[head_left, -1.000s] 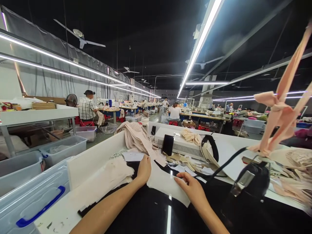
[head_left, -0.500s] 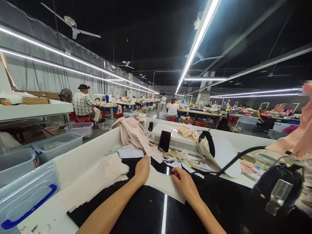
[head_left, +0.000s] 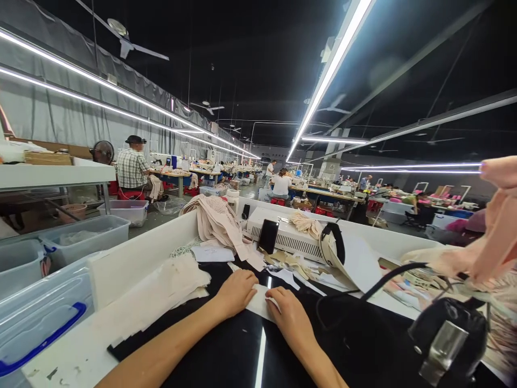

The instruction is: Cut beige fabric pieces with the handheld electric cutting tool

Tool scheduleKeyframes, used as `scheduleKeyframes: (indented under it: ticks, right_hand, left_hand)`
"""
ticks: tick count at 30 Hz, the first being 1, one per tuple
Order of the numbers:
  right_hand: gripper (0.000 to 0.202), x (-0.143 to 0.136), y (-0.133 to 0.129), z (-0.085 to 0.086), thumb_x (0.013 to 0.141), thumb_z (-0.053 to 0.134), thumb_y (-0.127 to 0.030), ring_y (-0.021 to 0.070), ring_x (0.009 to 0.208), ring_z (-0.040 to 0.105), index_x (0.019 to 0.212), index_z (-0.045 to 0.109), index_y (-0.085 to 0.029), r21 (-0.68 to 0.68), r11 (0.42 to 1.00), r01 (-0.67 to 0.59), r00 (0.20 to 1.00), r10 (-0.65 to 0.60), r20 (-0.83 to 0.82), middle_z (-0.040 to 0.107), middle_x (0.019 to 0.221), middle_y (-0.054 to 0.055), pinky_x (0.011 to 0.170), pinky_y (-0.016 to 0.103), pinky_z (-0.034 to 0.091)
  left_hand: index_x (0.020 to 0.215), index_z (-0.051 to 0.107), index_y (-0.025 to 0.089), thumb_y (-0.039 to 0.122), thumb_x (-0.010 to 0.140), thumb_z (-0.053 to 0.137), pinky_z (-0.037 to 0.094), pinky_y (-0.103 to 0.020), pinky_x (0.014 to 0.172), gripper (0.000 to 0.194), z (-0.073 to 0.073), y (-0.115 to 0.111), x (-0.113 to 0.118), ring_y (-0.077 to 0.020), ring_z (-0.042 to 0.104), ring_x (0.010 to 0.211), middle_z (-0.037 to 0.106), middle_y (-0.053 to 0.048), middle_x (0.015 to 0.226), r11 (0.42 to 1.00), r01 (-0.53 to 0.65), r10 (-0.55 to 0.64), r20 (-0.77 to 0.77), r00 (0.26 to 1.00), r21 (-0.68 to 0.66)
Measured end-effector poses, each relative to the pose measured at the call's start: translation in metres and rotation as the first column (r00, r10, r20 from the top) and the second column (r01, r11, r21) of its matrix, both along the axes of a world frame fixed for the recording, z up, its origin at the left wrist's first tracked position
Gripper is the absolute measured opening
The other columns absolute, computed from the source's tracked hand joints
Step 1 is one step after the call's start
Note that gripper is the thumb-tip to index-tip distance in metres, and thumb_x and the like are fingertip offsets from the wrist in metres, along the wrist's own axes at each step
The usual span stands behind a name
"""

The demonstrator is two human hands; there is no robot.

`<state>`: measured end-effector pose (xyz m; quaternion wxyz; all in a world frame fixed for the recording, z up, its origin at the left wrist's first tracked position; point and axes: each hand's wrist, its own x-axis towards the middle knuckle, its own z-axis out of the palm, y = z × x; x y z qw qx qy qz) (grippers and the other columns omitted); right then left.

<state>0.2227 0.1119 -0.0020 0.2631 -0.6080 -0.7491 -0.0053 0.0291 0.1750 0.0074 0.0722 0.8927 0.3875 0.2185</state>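
A pale cloth piece [head_left: 258, 303] lies on the black tabletop [head_left: 226, 350] between my two hands. My left hand [head_left: 239, 291] is on its left part, fingers together and curled over the cloth. At its right part my right hand [head_left: 287, 310] pinches the edge with bent fingers. To the left is a stack of cream cloth pieces [head_left: 161, 291]. Beyond my left hand sit a white paper [head_left: 213, 254] and a heap of beige cloth strips [head_left: 216, 221].
A phone [head_left: 269, 236] leans on a white vented box [head_left: 297, 237], with scraps [head_left: 288, 261] before it. On the right stand a black device [head_left: 448, 334] with a cable and pink cloth [head_left: 493, 231]. Plastic bins [head_left: 86, 237] are at left; people sit farther off.
Both hands have come closer together over the cloth, my left hand now lying across it. Less of the cloth shows between them. The view has shifted slightly.
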Motion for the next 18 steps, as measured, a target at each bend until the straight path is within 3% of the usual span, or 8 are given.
scheduleKeyframes:
  ticks: [3, 7, 12, 18]
  right_hand:
    - [0.022, 0.006, -0.005, -0.004, 0.099, 0.053, -0.017, 0.0271, 0.104, 0.066, 0.107, 0.073, -0.022, -0.003, 0.999, 0.045, 0.999, -0.045, 0.008, 0.073, 0.111, 0.008, 0.094, 0.038, 0.047]
    - [0.017, 0.033, -0.004, -0.005, 0.103, 0.055, -0.022, 0.0223, 0.104, 0.067, 0.111, 0.069, -0.018, -0.022, 0.991, 0.134, 0.991, -0.135, -0.004, 0.072, 0.111, 0.007, 0.095, 0.042, 0.053]
    - [0.02, 0.061, -0.004, -0.008, 0.101, 0.064, -0.035, 0.0193, 0.098, 0.07, 0.108, 0.068, -0.018, -0.069, 0.976, 0.206, 0.978, -0.209, -0.027, 0.071, 0.109, 0.005, 0.089, 0.041, 0.058]
    - [0.023, 0.062, -0.002, -0.013, 0.1, 0.064, -0.037, 0.0196, 0.097, 0.07, 0.112, 0.068, -0.018, -0.101, 0.966, 0.237, 0.97, -0.24, -0.026, 0.071, 0.111, 0.005, 0.087, 0.041, 0.059]
  left_hand:
    - [0.137, 0.062, 0.02, 0.026, 0.103, 0.053, 0.03, -0.049, 0.121, 0.036, -0.013, 0.001, -0.003, -0.0303, 0.049, 0.14, 0.058, -0.012, 0.147, 0.998, 0.029, -0.03, -0.021, 0.999, -0.048]
    - [0.148, 0.055, 0.021, 0.033, 0.106, 0.047, 0.025, -0.053, 0.123, 0.045, -0.024, 0.008, -0.001, -0.0327, 0.039, 0.149, 0.047, -0.013, 0.158, 0.995, 0.023, -0.026, -0.023, 0.999, -0.098]
    - [0.154, 0.048, 0.016, 0.034, 0.106, 0.044, 0.02, -0.057, 0.124, 0.051, -0.027, 0.01, 0.004, -0.0343, 0.032, 0.153, 0.039, -0.017, 0.162, 0.992, 0.003, -0.008, -0.038, 0.999, -0.129]
    - [0.156, 0.045, 0.012, 0.036, 0.107, 0.042, 0.019, -0.056, 0.125, 0.055, -0.024, 0.008, 0.006, -0.0346, 0.029, 0.154, 0.036, -0.018, 0.163, 0.99, -0.023, 0.011, -0.085, 0.996, -0.136]
